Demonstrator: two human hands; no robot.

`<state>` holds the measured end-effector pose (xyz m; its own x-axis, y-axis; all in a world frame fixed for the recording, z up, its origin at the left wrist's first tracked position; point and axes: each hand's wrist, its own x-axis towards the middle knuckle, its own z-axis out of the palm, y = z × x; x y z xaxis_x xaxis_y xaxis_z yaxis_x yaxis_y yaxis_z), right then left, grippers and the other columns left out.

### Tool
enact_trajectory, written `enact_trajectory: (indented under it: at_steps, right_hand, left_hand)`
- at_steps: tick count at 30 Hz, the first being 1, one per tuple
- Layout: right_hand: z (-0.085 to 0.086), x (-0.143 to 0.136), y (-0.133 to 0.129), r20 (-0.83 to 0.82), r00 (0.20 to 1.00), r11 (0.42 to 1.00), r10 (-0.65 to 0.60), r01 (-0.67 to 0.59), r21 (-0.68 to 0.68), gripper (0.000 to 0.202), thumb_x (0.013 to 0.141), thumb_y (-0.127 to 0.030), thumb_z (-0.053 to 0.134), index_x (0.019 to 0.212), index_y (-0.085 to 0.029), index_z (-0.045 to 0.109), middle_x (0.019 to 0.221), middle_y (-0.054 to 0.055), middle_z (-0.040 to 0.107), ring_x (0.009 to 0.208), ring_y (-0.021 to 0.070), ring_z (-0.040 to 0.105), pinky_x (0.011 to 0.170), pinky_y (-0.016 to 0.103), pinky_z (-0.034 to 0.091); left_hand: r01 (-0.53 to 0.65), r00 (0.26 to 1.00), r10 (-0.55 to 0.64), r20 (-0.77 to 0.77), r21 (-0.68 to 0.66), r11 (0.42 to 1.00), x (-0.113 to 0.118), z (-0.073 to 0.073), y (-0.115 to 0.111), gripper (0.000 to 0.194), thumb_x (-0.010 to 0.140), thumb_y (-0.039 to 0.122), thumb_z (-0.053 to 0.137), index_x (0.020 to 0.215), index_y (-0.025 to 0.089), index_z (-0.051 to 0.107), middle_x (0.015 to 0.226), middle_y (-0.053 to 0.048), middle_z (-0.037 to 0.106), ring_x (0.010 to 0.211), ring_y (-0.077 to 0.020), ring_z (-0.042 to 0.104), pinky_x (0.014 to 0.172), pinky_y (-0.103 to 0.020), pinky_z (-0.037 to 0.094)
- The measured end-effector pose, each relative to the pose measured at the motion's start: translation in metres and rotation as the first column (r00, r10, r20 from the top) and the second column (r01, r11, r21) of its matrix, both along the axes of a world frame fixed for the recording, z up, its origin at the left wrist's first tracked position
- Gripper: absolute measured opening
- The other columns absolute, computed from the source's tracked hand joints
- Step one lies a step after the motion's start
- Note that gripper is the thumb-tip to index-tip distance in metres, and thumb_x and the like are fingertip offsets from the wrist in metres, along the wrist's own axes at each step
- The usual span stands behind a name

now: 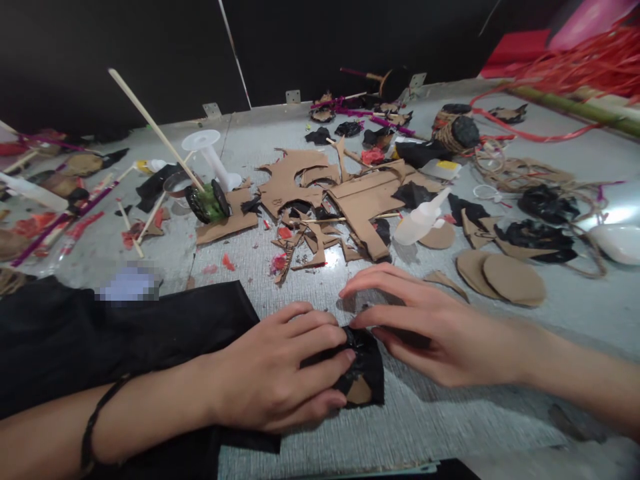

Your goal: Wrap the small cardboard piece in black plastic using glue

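Observation:
A small piece of black fabric (376,373) lies on the table in front of me, with a bit of brown cardboard (359,391) showing at its near edge. Across its left side rests my left hand (285,370), fingers extended and lying flat on it. My right hand (435,327) curves over from the other side with fingers apart, the fingertips at the fabric's far right edge. Part of the fabric is hidden under my left fingers. A large black cloth (190,320) spreads beneath and beyond my left forearm.
Cut cardboard scraps (295,177) cover the middle of the table. A white glue bottle (417,223) and cardboard discs (515,277) sit to the right. Farther left, a green spool (213,203) holds an upright stick (150,123). Red strips (590,63) fill the back right.

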<state>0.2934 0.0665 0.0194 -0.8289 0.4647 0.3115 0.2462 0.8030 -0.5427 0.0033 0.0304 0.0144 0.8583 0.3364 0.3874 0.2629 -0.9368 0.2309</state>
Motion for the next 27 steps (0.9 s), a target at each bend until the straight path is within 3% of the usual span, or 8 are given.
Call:
enact_trajectory:
  at_steps: [12, 18, 27]
  right_hand:
    - [-0.0047, 0.0047, 0.0026, -0.011, 0.999, 0.999, 0.044, -0.043, 0.012, 0.026, 0.102, -0.006, 0.058, 0.120, -0.016, 0.074, 0.139, 0.018, 0.065, 0.139, 0.0290, 0.061, 0.119, 0.049, 0.055]
    - [-0.0038, 0.0088, 0.0032, -0.002, 0.998, 0.994, 0.070, -0.069, 0.090, 0.032, 0.099, -0.003, 0.058, 0.123, -0.015, 0.075, 0.141, 0.019, 0.066, 0.139, 0.0286, 0.063, 0.122, 0.050, 0.053]
    - [0.0018, 0.0092, 0.0034, 0.105, 0.988, 0.977, 0.110, -0.127, 0.172, 0.037, 0.099, -0.005, 0.056, 0.127, -0.015, 0.077, 0.145, 0.017, 0.068, 0.146, 0.0313, 0.056, 0.118, 0.049, 0.057]
  left_hand:
    - [0.004, 1.000, -0.004, -0.007, -0.007, 1.000, 0.0000, -0.0005, 0.0005, 0.039, 0.122, 0.034, 0.042, 0.129, 0.010, 0.072, 0.118, -0.013, 0.079, 0.117, -0.0281, 0.072, 0.105, -0.044, 0.056]
    - [-0.001, 1.000, 0.001, -0.012, -0.006, 1.000, -0.0005, -0.0015, 0.0007, 0.038, 0.121, 0.033, 0.044, 0.130, 0.009, 0.072, 0.119, -0.013, 0.079, 0.117, -0.0286, 0.072, 0.105, -0.045, 0.056]
    - [-0.011, 1.000, 0.012, -0.024, 0.013, 1.000, -0.0009, -0.0021, -0.0019, 0.038, 0.121, 0.035, 0.044, 0.129, 0.010, 0.072, 0.117, -0.013, 0.079, 0.117, -0.0288, 0.073, 0.104, -0.046, 0.057]
